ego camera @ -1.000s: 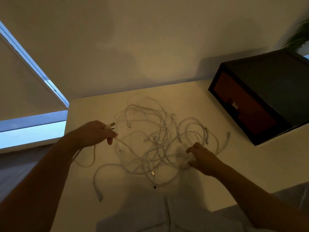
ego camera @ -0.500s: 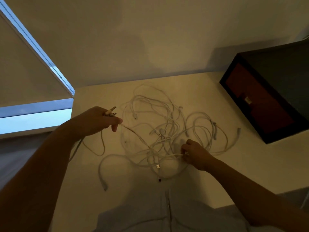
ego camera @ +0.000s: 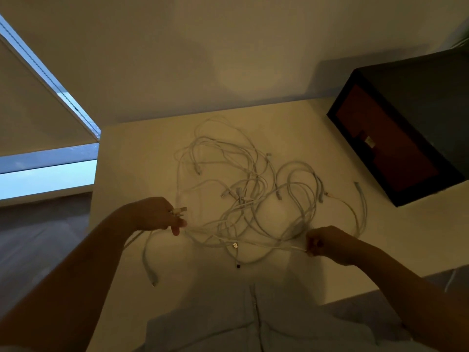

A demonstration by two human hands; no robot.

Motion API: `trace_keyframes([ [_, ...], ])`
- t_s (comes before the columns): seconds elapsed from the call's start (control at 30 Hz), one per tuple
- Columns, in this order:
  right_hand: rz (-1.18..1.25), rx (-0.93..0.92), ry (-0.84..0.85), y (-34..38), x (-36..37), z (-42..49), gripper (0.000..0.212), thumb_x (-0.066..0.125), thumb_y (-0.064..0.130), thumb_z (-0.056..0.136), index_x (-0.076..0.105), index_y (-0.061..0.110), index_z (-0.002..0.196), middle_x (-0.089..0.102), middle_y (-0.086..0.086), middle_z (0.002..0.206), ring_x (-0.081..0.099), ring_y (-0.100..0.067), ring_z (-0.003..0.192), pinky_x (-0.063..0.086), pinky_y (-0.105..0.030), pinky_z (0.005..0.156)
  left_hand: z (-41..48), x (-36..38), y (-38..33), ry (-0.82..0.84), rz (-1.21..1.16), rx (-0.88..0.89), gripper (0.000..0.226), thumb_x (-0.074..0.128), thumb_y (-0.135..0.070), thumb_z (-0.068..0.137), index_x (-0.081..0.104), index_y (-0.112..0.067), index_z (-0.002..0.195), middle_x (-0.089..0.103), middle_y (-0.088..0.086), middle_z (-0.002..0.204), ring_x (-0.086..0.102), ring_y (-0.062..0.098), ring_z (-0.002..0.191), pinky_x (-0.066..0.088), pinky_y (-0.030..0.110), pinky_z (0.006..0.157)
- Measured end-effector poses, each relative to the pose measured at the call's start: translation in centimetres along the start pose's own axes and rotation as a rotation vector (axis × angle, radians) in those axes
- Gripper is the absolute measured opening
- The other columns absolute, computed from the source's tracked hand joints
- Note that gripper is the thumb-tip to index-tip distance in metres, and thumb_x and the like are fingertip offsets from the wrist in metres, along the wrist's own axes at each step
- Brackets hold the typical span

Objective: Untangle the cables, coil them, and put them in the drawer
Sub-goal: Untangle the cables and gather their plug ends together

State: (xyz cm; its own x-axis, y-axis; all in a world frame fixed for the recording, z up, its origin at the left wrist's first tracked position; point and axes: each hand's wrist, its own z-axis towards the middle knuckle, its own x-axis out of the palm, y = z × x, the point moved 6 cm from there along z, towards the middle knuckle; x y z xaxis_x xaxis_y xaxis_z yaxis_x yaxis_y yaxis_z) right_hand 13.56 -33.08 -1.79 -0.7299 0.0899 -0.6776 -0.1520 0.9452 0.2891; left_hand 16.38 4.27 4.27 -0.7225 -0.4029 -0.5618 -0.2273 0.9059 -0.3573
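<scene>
As our right hand (ego camera: 327,243) pulls rightward from the tangle (ego camera: 248,189) on the table (ego camera: 132,153), one cable (ego camera: 276,246) now runs taut to our left hand (ego camera: 154,215); both pinch it, so it starts coming free.

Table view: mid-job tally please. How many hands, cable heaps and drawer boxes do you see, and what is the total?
Hands: 2, the left hand and the right hand, each holding white cable
Cable tangle: 1 (too knotted to count single cables)
Drawer box: 1
Total: 4
</scene>
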Motion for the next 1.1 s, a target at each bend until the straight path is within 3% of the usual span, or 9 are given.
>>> trace_keyframes([
  [0.07, -0.045, 0.041, -0.032, -0.5, 0.1, 0.2, 0.023, 0.063, 0.023, 0.090, 0.049, 0.034, 0.075, 0.048, 0.017, 0.076, 0.048, -0.004, 0.079, 0.032, -0.009, 0.062, 0.5, 1.7, 0.4, 0.102, 0.027, -0.031, 0.028, 0.065, -0.044, 0.086, 0.072, -0.028, 0.064, 0.055, -0.005, 0.062, 0.050, 0.008, 0.064, 0.039, 0.021, 0.064],
  [0.17, -0.142, 0.078, -0.038, -0.4, 0.3, 0.6, 0.002, 0.064, 0.023, 0.088, 0.065, 0.022, 0.089, 0.054, 0.005, 0.086, 0.053, -0.013, 0.090, 0.039, -0.019, 0.075, 1.3, 4.4, 1.2, 0.214, 0.125, -0.071, 0.028, 0.062, -0.044, 0.088, 0.075, -0.024, 0.074, 0.059, -0.014, 0.057, 0.054, 0.000, 0.061, 0.038, 0.015, 0.064],
  [0.23, -0.186, 0.082, -0.026, -0.1, 0.5, 0.9, 0.017, 0.066, 0.024, 0.086, 0.069, 0.014, 0.100, 0.053, -0.001, 0.096, 0.055, -0.017, 0.098, 0.039, -0.022, 0.080, 1.6, 6.1, 1.4, 0.265, 0.226, -0.081, 0.031, 0.062, -0.045, 0.088, 0.077, -0.017, 0.087, 0.062, -0.018, 0.054, 0.057, -0.005, 0.061, 0.040, 0.012, 0.067],
  [0.3, -0.209, 0.081, -0.036, 0.1, 0.4, 1.0, 0.025, 0.069, 0.025, 0.084, 0.068, 0.013, 0.106, 0.046, -0.002, 0.103, 0.051, -0.017, 0.098, 0.038, -0.020, 0.079, 1.9, 6.8, 1.7, 0.250, 0.323, -0.090, 0.036, 0.063, -0.047, 0.086, 0.076, -0.014, 0.092, 0.066, -0.013, 0.068, 0.059, 0.002, 0.071, 0.042, 0.018, 0.072],
  [0.4, -0.151, 0.089, -0.089, 0.1, -0.6, 0.9, 0.033, 0.071, 0.029, 0.083, 0.063, 0.014, 0.112, 0.045, -0.002, 0.109, 0.045, -0.014, 0.095, 0.037, -0.020, 0.078, 2.3, 6.2, 1.9, 0.146, 0.394, -0.100, 0.042, 0.062, -0.054, 0.084, 0.071, -0.013, 0.090, 0.068, 0.002, 0.096, 0.061, 0.016, 0.093, 0.043, 0.026, 0.079],
  [0.53, 0.018, 0.115, -0.253, -0.2, -2.4, 1.1, 0.028, 0.066, 0.024, 0.085, 0.059, 0.011, 0.109, 0.057, -0.008, 0.109, 0.049, -0.016, 0.090, 0.039, -0.024, 0.076, 2.5, 4.6, 2.0, -0.008, 0.306, -0.079, 0.036, 0.063, -0.046, 0.086, 0.072, -0.013, 0.097, 0.068, -0.001, 0.089, 0.062, 0.017, 0.092, 0.046, 0.028, 0.082],
  [0.67, 0.096, 0.121, -0.494, -0.9, -3.7, 1.2, 0.024, 0.066, 0.019, 0.086, 0.058, 0.009, 0.106, 0.058, -0.011, 0.102, 0.053, -0.021, 0.087, 0.042, -0.028, 0.073, 2.0, 2.9, 1.3, -0.297, 0.203, -0.059, 0.033, 0.052, -0.045, 0.092, 0.069, -0.019, 0.103, 0.066, 0.005, 0.115, 0.059, 0.024, 0.105, 0.047, 0.032, 0.085],
  [0.87, 0.076, 0.107, -0.516, -1.5, -3.1, 2.3, 0.024, 0.064, 0.014, 0.087, 0.064, 0.011, 0.112, 0.051, -0.014, 0.102, 0.058, -0.030, 0.086, 0.047, -0.033, 0.074, -0.8, 0.3, -0.9, -0.609, 0.041, -0.023, 0.043, 0.036, -0.050, 0.098, 0.062, -0.016, 0.103, 0.066, 0.013, 0.108, 0.059, 0.034, 0.101, 0.044, 0.036, 0.077],
  [1.1, 0.019, 0.078, -0.561, -0.9, -4.0, 3.0, 0.011, 0.064, 0.012, 0.088, 0.066, 0.008, 0.098, 0.041, -0.004, 0.093, 0.054, -0.026, 0.080, 0.038, -0.027, 0.068, -2.0, -0.2, -2.0, -0.644, -0.100, 0.033, 0.032, 0.040, -0.046, 0.098, 0.052, -0.020, 0.084, 0.059, 0.006, 0.081, 0.058, 0.033, 0.087, 0.039, 0.034, 0.068],
])
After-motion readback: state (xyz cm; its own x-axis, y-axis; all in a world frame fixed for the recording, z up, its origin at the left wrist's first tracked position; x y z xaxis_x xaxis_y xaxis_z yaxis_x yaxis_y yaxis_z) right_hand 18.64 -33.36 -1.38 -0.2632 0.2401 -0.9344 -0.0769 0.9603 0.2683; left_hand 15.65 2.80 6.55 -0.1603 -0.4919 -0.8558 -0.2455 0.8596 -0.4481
